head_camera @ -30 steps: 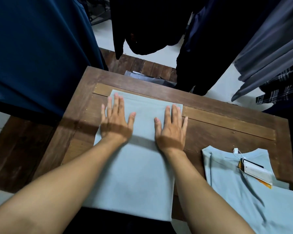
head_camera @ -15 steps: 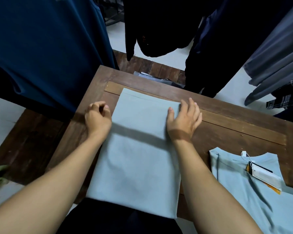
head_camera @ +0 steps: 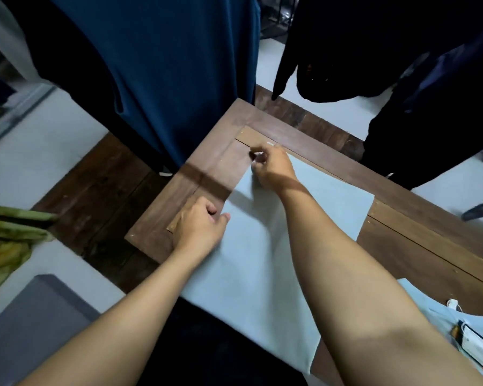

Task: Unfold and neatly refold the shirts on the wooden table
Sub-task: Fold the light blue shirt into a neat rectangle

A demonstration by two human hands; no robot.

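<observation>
Step in hand, as I judge it: opening the folded shirt (head_camera: 262, 274) from its left side. It lies flat on the wooden table (head_camera: 430, 246), on the left part of the top, with its near short edge at about the table's near edge by the person's body. The right hand (head_camera: 273, 168) has crossed over to the far left corner of the shirt, fingers curled and apparently pinching the cloth there (motion blur, so not certain). The left hand (head_camera: 198, 229) sits at the middle of the left long edge, fingers curled, thumb touching the edge; I cannot tell whether it has cloth between the fingers. To do this well, both hands should catch the top layer only, lift together and low, and carry it across evenly so the lower layers stay put. Long axis: runs from the near edge away toward the far left corner of the table. A plain face is up; which end holds the collar cannot be told. A second shirt (head_camera: 441, 316) with a tag (head_camera: 480, 346) lies apart to the right.
</observation>
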